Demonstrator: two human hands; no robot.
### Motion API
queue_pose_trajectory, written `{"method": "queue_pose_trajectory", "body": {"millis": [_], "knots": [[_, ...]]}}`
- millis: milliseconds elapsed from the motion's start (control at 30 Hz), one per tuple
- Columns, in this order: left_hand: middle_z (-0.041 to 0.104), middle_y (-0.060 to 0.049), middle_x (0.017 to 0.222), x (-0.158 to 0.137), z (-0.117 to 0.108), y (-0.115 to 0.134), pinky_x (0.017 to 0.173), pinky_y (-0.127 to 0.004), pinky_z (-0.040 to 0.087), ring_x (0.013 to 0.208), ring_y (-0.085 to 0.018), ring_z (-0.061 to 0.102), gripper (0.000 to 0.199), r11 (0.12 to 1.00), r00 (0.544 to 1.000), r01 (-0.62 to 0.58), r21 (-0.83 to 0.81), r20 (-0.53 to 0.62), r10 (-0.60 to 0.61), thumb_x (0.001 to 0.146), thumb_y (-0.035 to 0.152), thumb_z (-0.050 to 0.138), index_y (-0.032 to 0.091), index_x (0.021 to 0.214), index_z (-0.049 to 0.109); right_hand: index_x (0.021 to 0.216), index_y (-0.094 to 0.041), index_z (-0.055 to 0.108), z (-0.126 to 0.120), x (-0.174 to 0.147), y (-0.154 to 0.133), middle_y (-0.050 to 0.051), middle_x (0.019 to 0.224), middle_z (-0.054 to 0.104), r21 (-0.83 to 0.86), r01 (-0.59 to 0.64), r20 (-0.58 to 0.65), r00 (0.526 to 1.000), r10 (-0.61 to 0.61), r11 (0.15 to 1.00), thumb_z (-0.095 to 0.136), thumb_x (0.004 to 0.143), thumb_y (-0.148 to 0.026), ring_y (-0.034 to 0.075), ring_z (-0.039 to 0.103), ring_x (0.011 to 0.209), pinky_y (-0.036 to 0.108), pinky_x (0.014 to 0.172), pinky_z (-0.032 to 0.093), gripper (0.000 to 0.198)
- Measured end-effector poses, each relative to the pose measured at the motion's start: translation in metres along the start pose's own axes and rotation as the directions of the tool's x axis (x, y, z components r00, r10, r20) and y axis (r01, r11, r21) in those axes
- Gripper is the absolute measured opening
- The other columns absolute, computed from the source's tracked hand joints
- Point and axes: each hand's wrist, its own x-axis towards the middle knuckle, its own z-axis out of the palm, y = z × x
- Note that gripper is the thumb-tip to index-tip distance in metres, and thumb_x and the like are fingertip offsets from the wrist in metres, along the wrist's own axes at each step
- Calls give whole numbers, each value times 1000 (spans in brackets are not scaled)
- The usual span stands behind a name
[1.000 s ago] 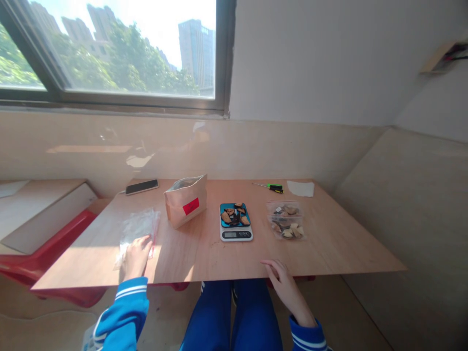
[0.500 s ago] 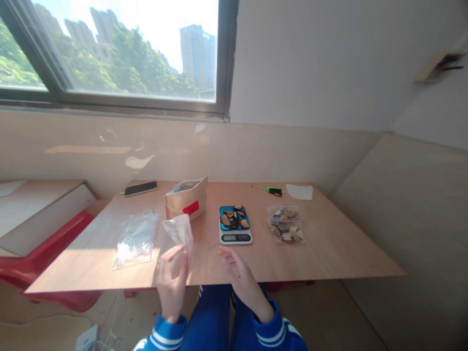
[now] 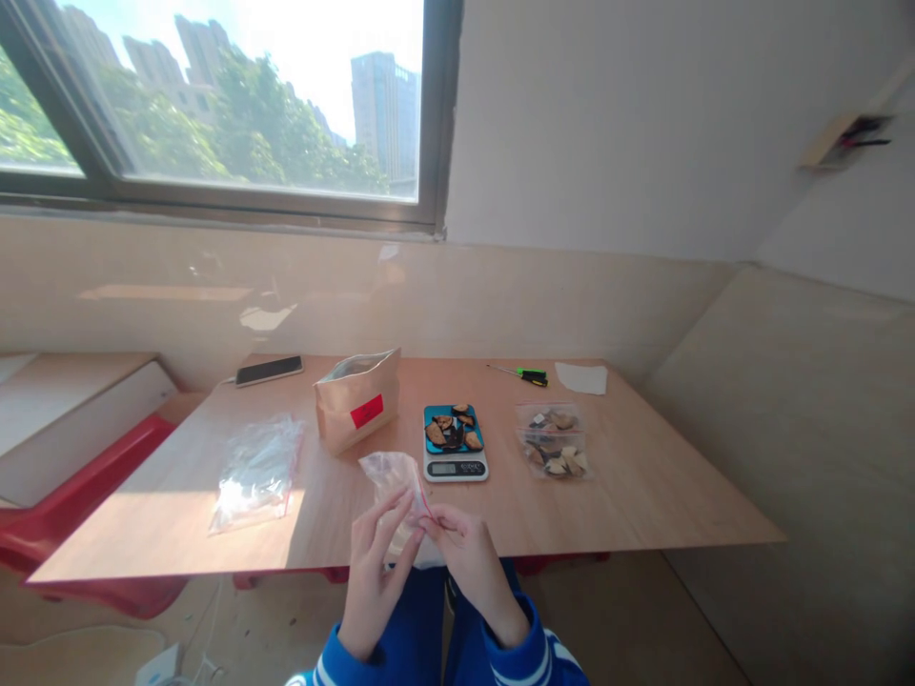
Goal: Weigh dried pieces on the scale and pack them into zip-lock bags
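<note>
A clear zip bag (image 3: 390,474) with a red seal line hangs between my hands at the table's front edge. My right hand (image 3: 472,557) pinches its red-lined edge between thumb and finger. My left hand (image 3: 378,567) has its fingers against the bag's near side, thumb and fingertips closing on it. Just beyond stands a white kitchen scale (image 3: 456,469) with dark-edged dried slices (image 3: 452,431) on its blue plate. Behind the bag, to the left, is an open brown paper pouch (image 3: 350,410) with a red label.
A stack of clear bags (image 3: 257,467) lies on the left of the table. Two filled zip bags (image 3: 554,443) lie right of the scale. At the back are a phone (image 3: 270,371), a green-and-black screwdriver (image 3: 530,376) and white paper (image 3: 580,378). A red stool (image 3: 135,595) stands below.
My left hand has carried the zip bag rightward to my right hand. My right hand, empty before, now pinches the bag's edge.
</note>
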Motion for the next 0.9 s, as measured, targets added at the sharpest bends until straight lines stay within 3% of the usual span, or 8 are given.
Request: {"method": "queue_pose_trajectory", "body": {"millis": [167,367,633,733,900], "knots": [[72,-6,99,3,-2,-6,80,-36,52,93,-22,64,30,997,996,-63,-36,54,65,85,26,60,27,114,67,81,-17,70,1,0,7,7,78,73,35,-75,-23,997,75,997,62,78,-60,24,69,77,33,69,53,44],[71,-8,98,5,-2,-4,79,-34,54,92,-22,65,27,989,994,107,-105,22,-106,87,29,57,24,111,69,107,-19,60,-3,-4,10,6,88,72,237,-67,50,997,56,969,56,83,-59,22,69,84,32,74,53,46],[70,-8,98,8,-6,-4,80,-33,54,92,-21,65,23,972,982,187,-140,-1,-189,86,30,58,24,103,72,88,-19,65,0,0,6,4,86,71,198,-49,-29,998,56,979,57,84,-56,21,67,86,30,78,52,37],[70,-7,95,11,-13,-3,78,-31,54,90,-20,65,21,963,972,219,-155,-52,-229,87,31,56,22,98,72,87,-18,66,4,6,9,6,85,73,240,-54,-91,993,78,969,60,80,-59,22,68,84,32,76,53,42],[70,-4,98,17,-37,-6,82,-32,51,92,-20,64,23,955,923,279,-105,-244,-297,88,32,53,23,99,70,86,-16,66,6,13,22,8,75,72,223,-69,-202,973,115,972,60,76,-65,21,67,69,29,59,51,51]]}}
